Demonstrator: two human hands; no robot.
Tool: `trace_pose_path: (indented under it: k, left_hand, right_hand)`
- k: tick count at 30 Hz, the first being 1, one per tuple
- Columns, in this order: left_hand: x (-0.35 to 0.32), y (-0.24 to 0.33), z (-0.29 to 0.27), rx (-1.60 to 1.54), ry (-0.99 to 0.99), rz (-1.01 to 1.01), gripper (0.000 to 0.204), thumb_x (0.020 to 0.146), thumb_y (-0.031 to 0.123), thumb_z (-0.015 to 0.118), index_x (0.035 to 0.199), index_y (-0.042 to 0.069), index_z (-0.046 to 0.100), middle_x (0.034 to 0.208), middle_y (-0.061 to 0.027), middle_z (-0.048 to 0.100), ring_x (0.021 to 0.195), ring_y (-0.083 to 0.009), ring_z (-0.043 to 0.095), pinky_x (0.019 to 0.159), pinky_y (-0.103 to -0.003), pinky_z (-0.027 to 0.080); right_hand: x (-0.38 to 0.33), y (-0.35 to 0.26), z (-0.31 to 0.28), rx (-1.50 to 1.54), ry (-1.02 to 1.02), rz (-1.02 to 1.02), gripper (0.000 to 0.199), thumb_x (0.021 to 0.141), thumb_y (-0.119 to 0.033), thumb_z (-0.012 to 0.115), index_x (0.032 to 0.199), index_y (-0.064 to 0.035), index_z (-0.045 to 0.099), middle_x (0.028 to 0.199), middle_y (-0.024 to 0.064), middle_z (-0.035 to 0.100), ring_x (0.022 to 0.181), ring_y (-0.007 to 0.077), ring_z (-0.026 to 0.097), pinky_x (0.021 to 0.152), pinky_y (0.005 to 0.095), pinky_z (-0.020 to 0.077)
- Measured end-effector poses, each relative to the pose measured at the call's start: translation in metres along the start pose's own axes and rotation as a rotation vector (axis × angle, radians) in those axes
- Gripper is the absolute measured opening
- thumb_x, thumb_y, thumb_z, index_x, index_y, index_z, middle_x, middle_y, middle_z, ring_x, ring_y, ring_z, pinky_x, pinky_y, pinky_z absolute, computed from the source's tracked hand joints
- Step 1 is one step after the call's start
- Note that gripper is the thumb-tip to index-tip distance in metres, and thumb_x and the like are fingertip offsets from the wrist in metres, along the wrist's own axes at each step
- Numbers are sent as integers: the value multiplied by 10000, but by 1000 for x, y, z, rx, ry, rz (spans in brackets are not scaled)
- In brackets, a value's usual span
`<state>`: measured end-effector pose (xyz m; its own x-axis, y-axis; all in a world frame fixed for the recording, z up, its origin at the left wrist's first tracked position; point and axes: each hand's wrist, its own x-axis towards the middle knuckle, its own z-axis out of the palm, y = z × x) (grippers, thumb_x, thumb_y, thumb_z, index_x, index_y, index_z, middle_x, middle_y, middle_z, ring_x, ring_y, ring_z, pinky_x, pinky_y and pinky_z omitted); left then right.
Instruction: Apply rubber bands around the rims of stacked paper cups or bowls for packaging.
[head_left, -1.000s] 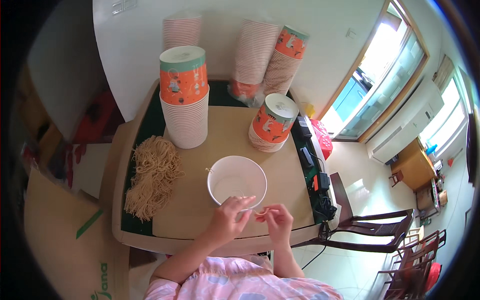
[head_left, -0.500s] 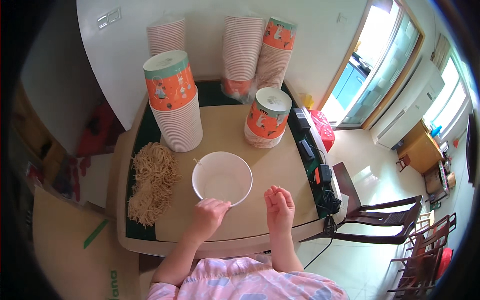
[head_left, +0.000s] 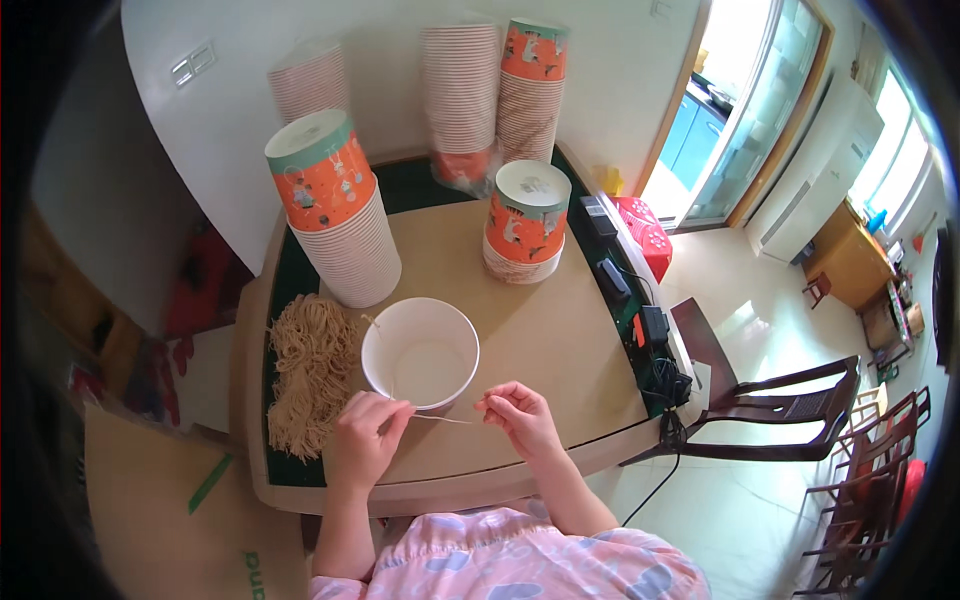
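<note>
Thin pale strand [head_left: 445,419], pinched taut between both hands, round white bowl [head_left: 420,352]

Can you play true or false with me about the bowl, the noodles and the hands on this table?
1. The white bowl sits in front of the person, between the hands and the stacks of cups. True.
2. The pile of noodles lies to the right of the bowl. False: it lies to the left of it.
3. The left hand and the right hand hold a thin strand stretched between them. True.
4. The bowl is heaped full of noodles. False: its inside looks white and nearly bare.
5. A tall stack of cups stands behind the noodles. True.
</note>
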<state>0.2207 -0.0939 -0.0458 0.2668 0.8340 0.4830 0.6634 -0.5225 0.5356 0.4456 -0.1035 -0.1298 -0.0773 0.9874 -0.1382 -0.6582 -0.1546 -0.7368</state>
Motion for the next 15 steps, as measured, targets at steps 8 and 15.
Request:
trace_pose_path:
  k: [8, 15]
  left_hand:
    - [27, 34, 29, 52, -58, 102, 281, 743, 67, 696, 1019, 83, 643, 1035, -87, 582, 967, -273, 550, 818, -391, 466]
    - [31, 12, 60, 57, -320, -110, 197, 799, 48, 595, 992, 59, 636, 911, -124, 625, 855, -316, 605, 718, -416, 491]
  right_hand:
    - [11, 15, -1, -628, 164, -156, 82, 890, -90, 628, 903, -9, 633, 802, 29, 652, 696, 68, 587, 616, 206, 478]
    - [13, 5, 14, -851, 129, -308, 119, 879, -108, 639, 902, 8, 622, 776, 16, 630, 690, 60, 561, 623, 222, 475]
